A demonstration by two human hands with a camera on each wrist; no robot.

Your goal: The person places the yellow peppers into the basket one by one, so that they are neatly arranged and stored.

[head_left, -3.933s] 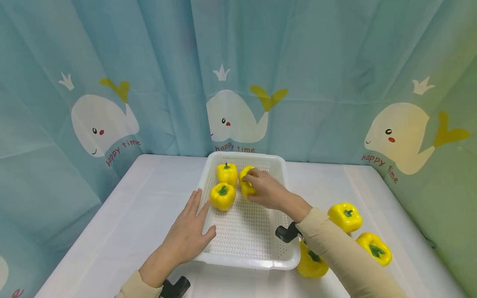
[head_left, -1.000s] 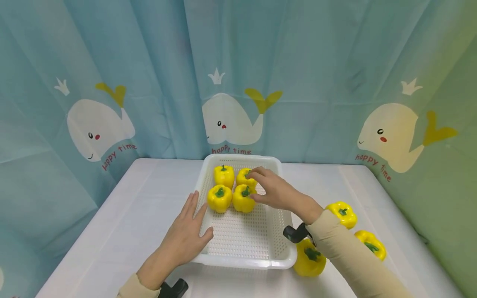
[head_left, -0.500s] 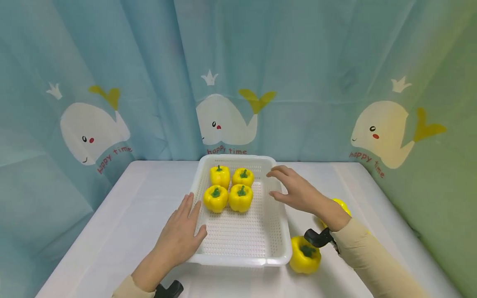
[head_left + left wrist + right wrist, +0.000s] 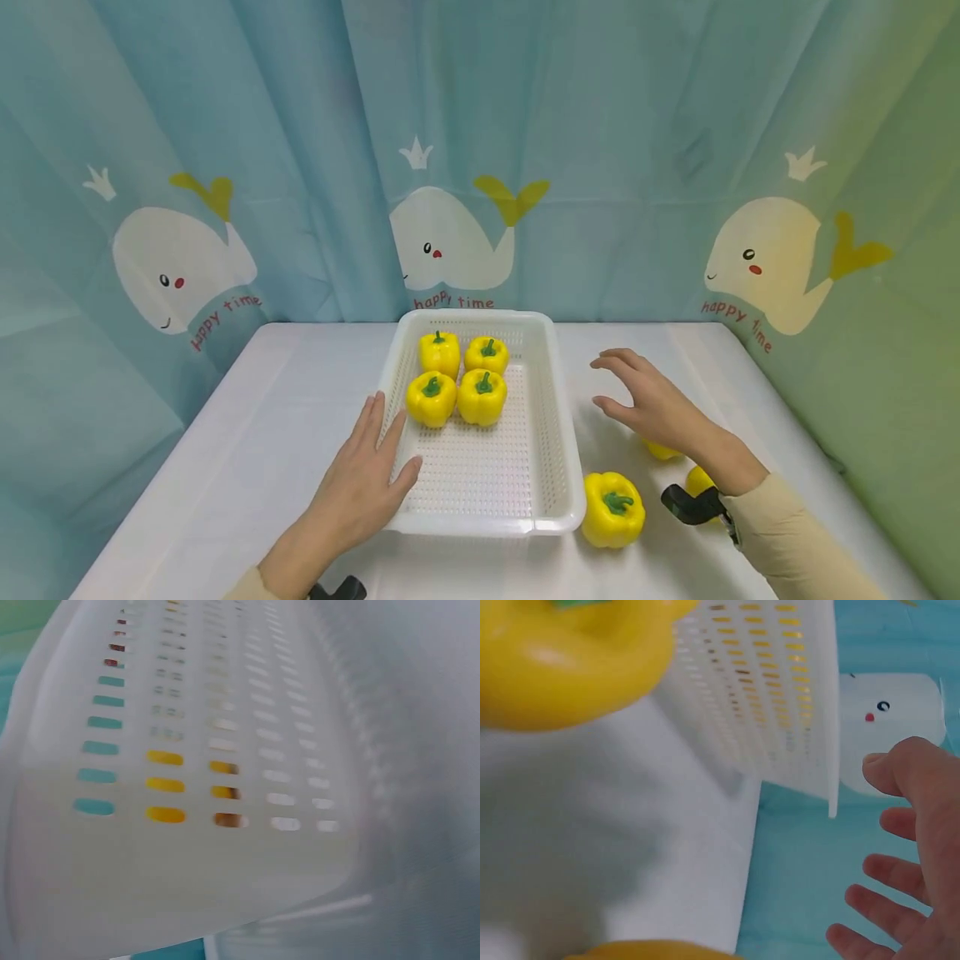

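My left hand [image 4: 356, 487] rests with straight, spread fingers on the left rim of a white perforated plastic basket [image 4: 487, 525]. Inside the basket, several yellow bell peppers with green stems, such as this bell pepper [image 4: 482, 400], sit in two rows toward the back left. My right hand [image 4: 656, 404] hovers right of the basket, fingers apart and holding nothing. It partly covers one bell pepper [image 4: 663, 450]; another bell pepper [image 4: 699, 481] is half hidden behind the wrist. A third loose bell pepper [image 4: 612, 510] stands beside the basket's front right corner. The left wrist view shows the basket's slotted wall [image 4: 180, 855].
The table [image 4: 300, 392] has a white cover. Behind it and at both sides hangs a blue-green curtain [image 4: 622, 125] printed with whales. A black wrist-camera mount [image 4: 690, 504] juts out below my right wrist.
My right hand has set a fourth bell pepper down in the basket, let go, and moved out to the right over the loose ones. My left hand has stayed at the basket's left rim.
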